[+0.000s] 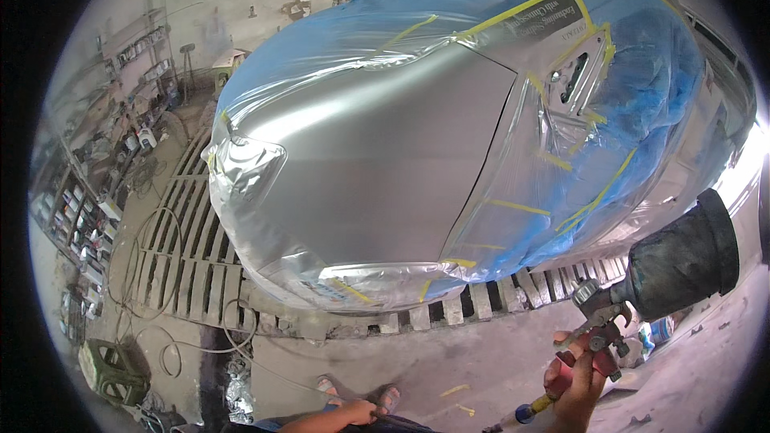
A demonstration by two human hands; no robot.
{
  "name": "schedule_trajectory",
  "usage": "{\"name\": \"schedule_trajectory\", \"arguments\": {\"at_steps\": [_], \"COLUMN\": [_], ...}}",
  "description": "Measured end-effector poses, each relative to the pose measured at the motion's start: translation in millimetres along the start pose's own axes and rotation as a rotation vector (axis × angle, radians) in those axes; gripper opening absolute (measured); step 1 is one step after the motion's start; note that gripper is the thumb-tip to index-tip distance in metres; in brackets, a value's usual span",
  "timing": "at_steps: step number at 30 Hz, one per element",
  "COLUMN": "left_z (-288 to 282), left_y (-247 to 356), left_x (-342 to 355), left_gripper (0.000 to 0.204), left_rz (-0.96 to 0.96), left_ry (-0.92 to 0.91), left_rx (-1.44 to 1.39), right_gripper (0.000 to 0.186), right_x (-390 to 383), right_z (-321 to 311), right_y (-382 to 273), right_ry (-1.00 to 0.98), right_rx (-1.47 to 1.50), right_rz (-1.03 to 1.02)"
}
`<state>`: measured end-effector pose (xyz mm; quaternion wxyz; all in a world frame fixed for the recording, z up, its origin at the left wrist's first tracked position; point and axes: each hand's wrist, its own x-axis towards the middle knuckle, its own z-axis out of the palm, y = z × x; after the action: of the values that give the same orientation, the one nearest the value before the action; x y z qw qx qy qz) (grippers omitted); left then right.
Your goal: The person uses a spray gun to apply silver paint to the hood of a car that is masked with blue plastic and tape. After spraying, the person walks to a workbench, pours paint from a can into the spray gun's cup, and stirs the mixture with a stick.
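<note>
In my right hand (579, 381) is a paint spray gun (597, 337) with a red handle and a large dark cup (682, 256) on top. My fingers wrap around its handle. At the lower edge my left hand (361, 411) is closed around a thin air hose (301, 386), which trails off to the left across the floor. In front of me stands a car with a smooth silver body panel (377, 160) exposed. Blue and clear masking film (642, 104) covers the parts around it, held by yellow tape (520, 207). The gun is right of the panel, apart from it.
Slatted floor grating (188, 232) runs along the car's left and near side. Loops of hose (172, 357) lie on the floor at left, beside an olive-coloured crate-like stool (115, 373). Cluttered shelves (80, 216) line the left wall. A few small containers (659, 330) stand behind the gun.
</note>
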<state>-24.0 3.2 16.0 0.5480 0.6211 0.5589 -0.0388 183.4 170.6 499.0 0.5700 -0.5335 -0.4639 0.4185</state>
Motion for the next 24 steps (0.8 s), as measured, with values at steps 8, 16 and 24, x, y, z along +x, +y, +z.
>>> {"name": "schedule_trajectory", "arguments": {"at_steps": [8,16,24], "left_z": [33.3,9.6,-11.6], "left_y": [-97.0,-38.3,-15.1], "left_x": [-67.6,-93.8,-106.9], "left_gripper": [0.027,0.032,0.034], "left_rz": [-0.196,-0.263,-0.272], "left_ry": [0.433,0.270,0.328], "left_rx": [-0.050,-0.018,-0.110], "right_gripper": [0.049,0.058,0.033], "right_x": [-1.7,-0.6,7.2], "right_z": [-19.2,-25.2,-26.6], "right_y": [13.7,10.2,21.5], "right_ry": [-0.041,-0.194,-0.252], "right_rx": [-0.018,-0.172,-0.046], "right_rz": [-0.046,0.077,0.028]}}
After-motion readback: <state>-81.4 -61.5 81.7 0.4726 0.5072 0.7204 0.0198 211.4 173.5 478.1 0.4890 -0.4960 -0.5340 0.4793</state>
